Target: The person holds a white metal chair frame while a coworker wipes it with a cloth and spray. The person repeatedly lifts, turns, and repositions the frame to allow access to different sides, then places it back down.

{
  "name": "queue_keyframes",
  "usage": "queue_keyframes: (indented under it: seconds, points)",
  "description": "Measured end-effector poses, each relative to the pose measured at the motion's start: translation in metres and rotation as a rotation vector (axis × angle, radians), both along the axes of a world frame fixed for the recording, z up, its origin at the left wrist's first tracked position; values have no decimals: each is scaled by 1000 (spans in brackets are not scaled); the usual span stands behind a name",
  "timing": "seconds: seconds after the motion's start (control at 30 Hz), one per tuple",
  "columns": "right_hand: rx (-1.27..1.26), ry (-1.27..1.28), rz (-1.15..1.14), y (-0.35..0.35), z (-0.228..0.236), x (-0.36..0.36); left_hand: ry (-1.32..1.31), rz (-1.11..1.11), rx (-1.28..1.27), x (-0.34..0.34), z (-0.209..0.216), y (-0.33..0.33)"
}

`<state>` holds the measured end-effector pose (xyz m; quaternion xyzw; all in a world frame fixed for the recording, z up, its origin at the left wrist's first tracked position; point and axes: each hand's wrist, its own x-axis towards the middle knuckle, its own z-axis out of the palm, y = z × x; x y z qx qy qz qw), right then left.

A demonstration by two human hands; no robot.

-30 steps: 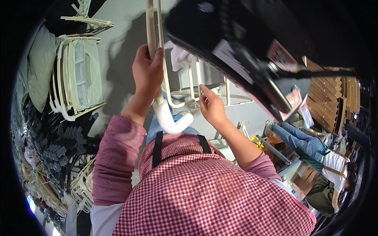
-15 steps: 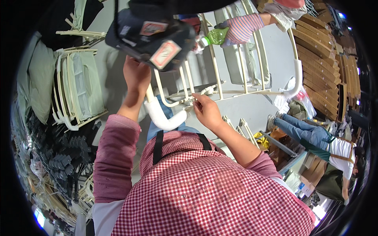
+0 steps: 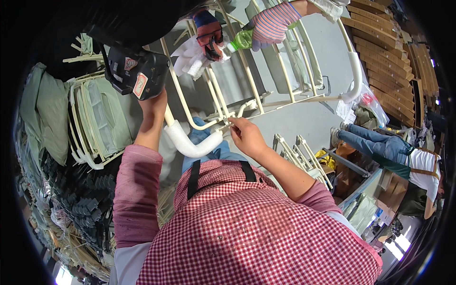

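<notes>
Partway, it seems: white foam sleeve (image 3: 190, 141) fitted at near-left corner of cream tubular metal frame (image 3: 249, 80).
Right hand (image 3: 247, 135) half-curled, fingertips at near-edge joint (image 3: 226, 121), hold unclear; left hand (image 3: 154, 105) mostly behind black boxy device (image 3: 130, 71), grip hidden; what remains, unclear.

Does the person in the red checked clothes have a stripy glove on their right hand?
No, the right hand is bare, and the striped glove is on a co-worker's hand holding a green bottle.

This seems to be a factory workshop, because it contains a foam-padded cream tube frame (image 3: 192, 146), other cloth-covered frames (image 3: 107, 109), stacked brown cardboard (image 3: 385, 66), heaped dark parts (image 3: 92, 197) and a co-worker's striped glove (image 3: 274, 24).
</notes>
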<state>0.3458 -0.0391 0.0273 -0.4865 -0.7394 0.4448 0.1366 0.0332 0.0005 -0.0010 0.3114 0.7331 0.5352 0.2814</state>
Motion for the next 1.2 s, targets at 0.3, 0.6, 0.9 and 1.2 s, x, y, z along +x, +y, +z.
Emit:
queue_keyframes:
  seconds: [0.3,0.6,0.9,1.2]
  points:
    - [-5,-13,23,3,0,1,413,112,-13,-11,-30,3]
    - [160,123,-436,59,11,8,313,-45,-318,-23,-34,-5]
    - [-563,1057,-659,233,40,35,277,116,-58,-1,-13,1]
    - [-324,927,-622,234,19,19,-20,77,23,21,42,7]
